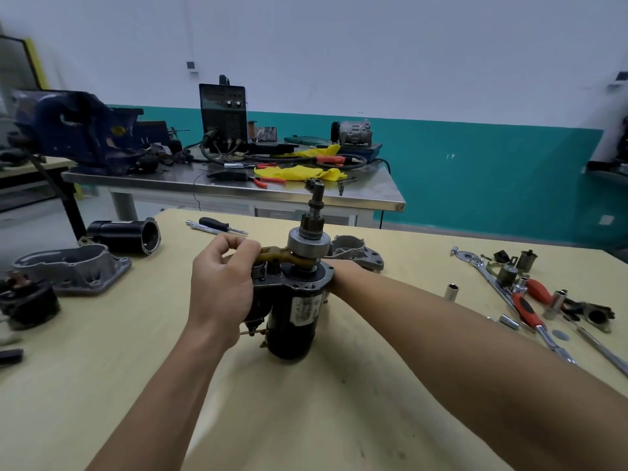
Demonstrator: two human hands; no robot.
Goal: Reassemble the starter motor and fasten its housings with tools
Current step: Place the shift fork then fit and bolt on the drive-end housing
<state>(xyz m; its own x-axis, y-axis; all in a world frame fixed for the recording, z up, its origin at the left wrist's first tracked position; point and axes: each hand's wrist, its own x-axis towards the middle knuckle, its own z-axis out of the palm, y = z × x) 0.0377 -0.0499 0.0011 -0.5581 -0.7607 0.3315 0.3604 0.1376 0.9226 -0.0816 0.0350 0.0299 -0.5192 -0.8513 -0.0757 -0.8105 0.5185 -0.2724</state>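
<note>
**Work table.** It is pale wood. The starter motor stands upright on it, directly below the left fingers.

**Hands.** My left hand lies against the motor's left side. Its fingers are curled and pinch the near end of the yellow-brown lever. The lever's far end forks round the shaft under the grey gear drum, just right of the fingertips. My right hand reaches behind the motor at its top rim. Those fingers are hidden, so I cannot tell how they are set; I judge that they steady the body.

**Step in hand, as I judge it: seating the lever.** To do it well:
- I would hold the motor plumb.
- I would set both fork prongs level round the shaft.
- I would guide the pinched end down onto the plunger under the fingertips without tipping the drum.

**Hollow parts.**
- **Black can:** it lies on its side well left of the fingers with its mouth open, and nothing shows inside.
- **Grey housing:** it lies beside the can, farther left, and I cannot see its contents.
- **Second housing:** it lies just beyond the fingers, behind the motor, with nothing seated in it.
- **Socket:** it stands open end up, well right of the fingers, and nothing shows in it.
</note>
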